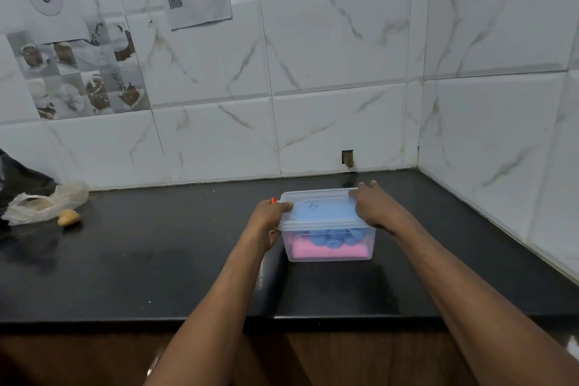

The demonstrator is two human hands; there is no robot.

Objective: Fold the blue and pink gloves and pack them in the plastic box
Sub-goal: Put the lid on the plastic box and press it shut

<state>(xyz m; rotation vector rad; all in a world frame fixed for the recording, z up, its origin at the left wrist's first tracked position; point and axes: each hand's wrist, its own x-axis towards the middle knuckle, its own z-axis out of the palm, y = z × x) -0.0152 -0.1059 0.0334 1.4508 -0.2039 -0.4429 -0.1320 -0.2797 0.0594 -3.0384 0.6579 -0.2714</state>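
Note:
A clear plastic box (369,244) stands on the black counter (156,260) with its translucent lid (319,213) on top. Through its front wall I see the folded pink glove (329,250) at the bottom and the blue glove (333,236) lying on it. My left hand (271,219) grips the box's left side, thumb on the lid's left edge. My right hand (374,205) lies on the lid's right side, fingers reaching its far right corner. A small orange thing (273,200) peeks out behind my left hand.
A crumpled clear plastic bag (44,202) and a small yellowish lump (68,217) lie at the counter's far left, beside a black bag (18,175). Tiled walls close the back and right. The counter's front edge (219,318) runs just below my forearms.

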